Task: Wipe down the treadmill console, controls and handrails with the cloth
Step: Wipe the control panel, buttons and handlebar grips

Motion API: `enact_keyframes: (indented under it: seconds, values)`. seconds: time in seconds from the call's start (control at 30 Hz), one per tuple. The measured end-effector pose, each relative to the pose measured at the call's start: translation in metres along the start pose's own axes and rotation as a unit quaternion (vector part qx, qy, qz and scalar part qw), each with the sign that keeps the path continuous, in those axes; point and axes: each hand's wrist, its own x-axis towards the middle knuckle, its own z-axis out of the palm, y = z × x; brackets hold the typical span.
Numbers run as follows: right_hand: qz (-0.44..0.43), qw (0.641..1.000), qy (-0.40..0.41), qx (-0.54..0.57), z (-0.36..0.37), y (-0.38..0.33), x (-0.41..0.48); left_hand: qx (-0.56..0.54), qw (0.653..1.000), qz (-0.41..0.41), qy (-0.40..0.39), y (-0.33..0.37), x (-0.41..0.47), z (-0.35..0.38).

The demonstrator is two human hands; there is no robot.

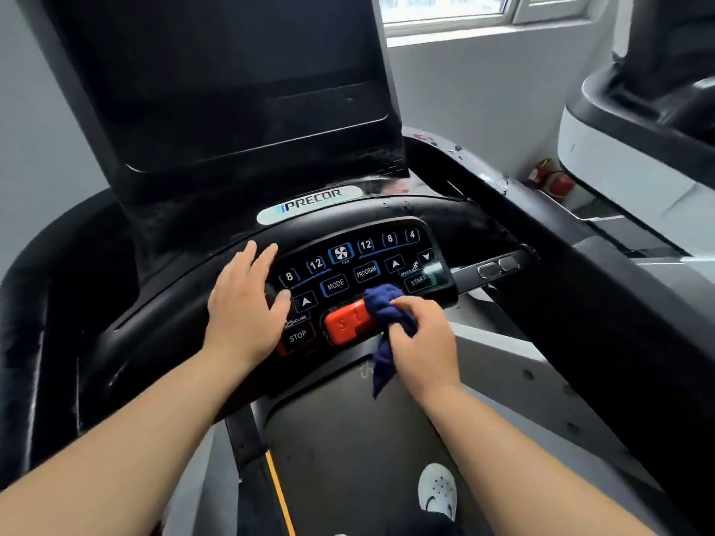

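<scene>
A black treadmill console (216, 110) rises ahead, with a button panel (348, 265) below it labelled with numbers, MODE, PROGRAM, START and STOP. My right hand (421, 342) grips a bunched dark blue cloth (383, 307) and presses it against the right end of the red stop button (344, 323); a tail of cloth hangs below the hand. My left hand (243, 303) rests flat on the panel's left edge, fingers straight, thumb beside the incline arrow. The right handrail (561, 265) runs back to front, with water drops on its far part.
A second treadmill (638, 148) stands to the right. A red fire extinguisher (553, 183) sits on the floor by the wall under a window (464, 9). The grey running belt (348, 439) lies below, with a white shoe (437, 489) on it.
</scene>
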Motion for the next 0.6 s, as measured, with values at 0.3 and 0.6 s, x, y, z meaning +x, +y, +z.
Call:
enact_keyframes:
  seconds: [0.3,0.6]
  values:
    - [-0.003,0.952,-0.162,-0.259,-0.026,-0.028,0.195,0.037,0.998,-0.036,-0.035,-0.006,0.025,-0.005]
    - [-0.237,0.825,-0.327,-0.396,0.066,-0.102,0.167,-0.06,0.986,-0.122,0.092,-0.002,0.001,0.001]
